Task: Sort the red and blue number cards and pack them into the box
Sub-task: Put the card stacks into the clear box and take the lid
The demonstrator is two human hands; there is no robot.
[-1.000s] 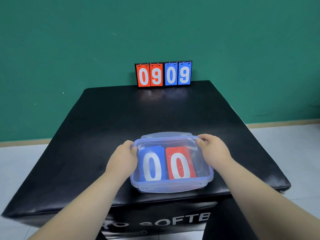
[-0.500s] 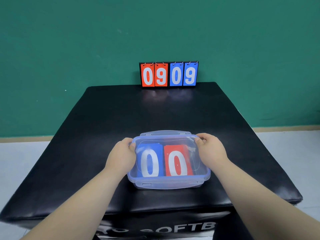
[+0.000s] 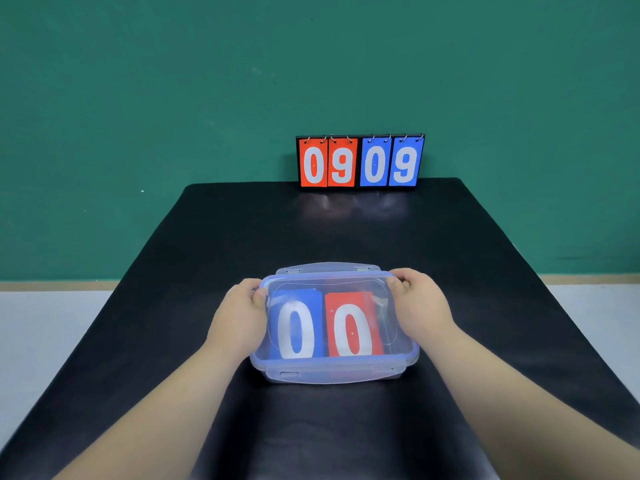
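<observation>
Down in the clear box [image 3: 332,372], near the front of the black worktop [image 3: 214,244]: a blue card [image 3: 296,327] on the left and a red card [image 3: 351,327] on the right, flat, side by side, each showing a white 0. Covered by the see-through lid [image 3: 329,289], laid over the rim. Looks like the closing step, with the far flap jutting out and seemingly not yet latched. Plenty to slip from here! Could tip and leave a corner unseated if pressed harder at one end than the other. Could spring back up if left unlatched. Could skate across the glossy worktop toward the near edge under a slanted push, being light plastic. Might also pinch a card edge under the rim if stacked too high, though hard to judge through the plastic. Now the hands. Left hand [image 3: 239,313] wrapped round the left end, thumb at the lid's rim, fingers curled about the side. Right hand [image 3: 420,303] clamped on the far right corner, thumb on top, fingers curled behind. Both grasping the lid against the box, neither released. Further out, at the far edge against the green wall [image 3: 138,98], a flip scoreboard [image 3: 360,161] reading 09 in red and 09 in blue, well apart from the box.
</observation>
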